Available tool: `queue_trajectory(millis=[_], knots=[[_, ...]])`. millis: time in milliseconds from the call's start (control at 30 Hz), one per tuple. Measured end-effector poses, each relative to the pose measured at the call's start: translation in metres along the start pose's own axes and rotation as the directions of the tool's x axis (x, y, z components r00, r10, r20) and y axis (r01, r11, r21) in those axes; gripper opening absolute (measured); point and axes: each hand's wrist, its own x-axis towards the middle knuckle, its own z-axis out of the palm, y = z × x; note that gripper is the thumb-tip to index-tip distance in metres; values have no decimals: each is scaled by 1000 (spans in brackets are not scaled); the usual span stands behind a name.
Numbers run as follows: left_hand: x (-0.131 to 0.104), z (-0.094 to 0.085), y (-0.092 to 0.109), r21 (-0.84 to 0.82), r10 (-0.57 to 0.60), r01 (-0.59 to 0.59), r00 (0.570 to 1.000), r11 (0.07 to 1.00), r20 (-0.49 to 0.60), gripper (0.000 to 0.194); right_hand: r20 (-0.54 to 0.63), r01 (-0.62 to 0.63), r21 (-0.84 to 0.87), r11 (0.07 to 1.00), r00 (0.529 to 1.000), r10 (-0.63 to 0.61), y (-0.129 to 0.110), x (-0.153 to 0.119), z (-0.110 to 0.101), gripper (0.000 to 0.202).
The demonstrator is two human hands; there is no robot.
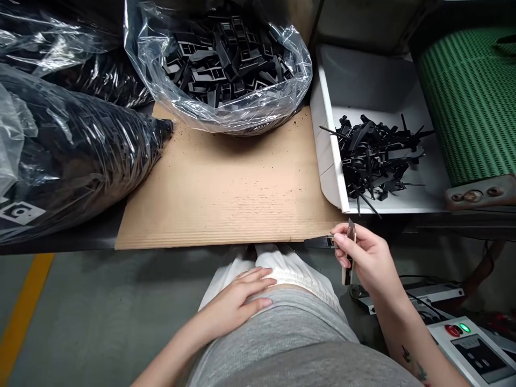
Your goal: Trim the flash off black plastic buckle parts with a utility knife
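Observation:
My right hand (365,252) is closed around a utility knife (349,258), its blade pointing up and away from me. Pinched at the fingertips of that same hand is a small black plastic part (318,243), just off the front edge of the cardboard sheet (226,183). My left hand (242,298) lies flat against my lap with its fingers stretched out, holding nothing. Dark crumbs are scattered over the cardboard.
At the back, a clear plastic bag (258,115) stands open, full of black parts. Filled bags (80,156) lie on the left. A white bin (338,177) on the right holds black scraps (373,150), beside a green ribbed belt (471,102). A control box (475,346) sits lower right.

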Motion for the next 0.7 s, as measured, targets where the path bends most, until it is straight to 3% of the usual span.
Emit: queue_trajectory(millis=[67,167,233,333,367,400,467,600,633,700], knots=[[4,0,-15,48,-125,129,988,990,-95,38,5,1,6,1000,1000,-1,-1,0,-2,16],[-11,-13,-46,50,-337,367,894,929,-295,47,9,-1,17,1000,1000,1,1,0,-5,16],[-16,-15,-45,23,-366,395,869,918,-332,49,17,5,27,1000,1000,-5,3,0,-5,14],[4,-1,-15,-48,-175,170,976,984,-130,39,48,13,43,999,999,-16,5,2,-1,12],[15,4,-7,-142,-49,58,997,988,67,37,62,13,48,999,998,-16,5,2,0,11],[25,6,-3,-179,-9,34,990,983,140,33,74,12,52,999,997,-16,5,3,0,11],[36,1,-12,-188,-57,88,985,978,165,27,76,9,54,998,997,-13,4,3,-1,11],[26,-31,-54,-183,-236,250,967,951,94,32,28,-11,38,999,1000,10,7,1,-4,12],[26,-32,-58,-192,-258,269,963,944,83,31,29,-21,38,999,999,20,8,0,-4,13],[33,-18,-53,-227,-266,276,961,934,76,29,47,-43,41,998,998,41,9,-1,-1,13]])
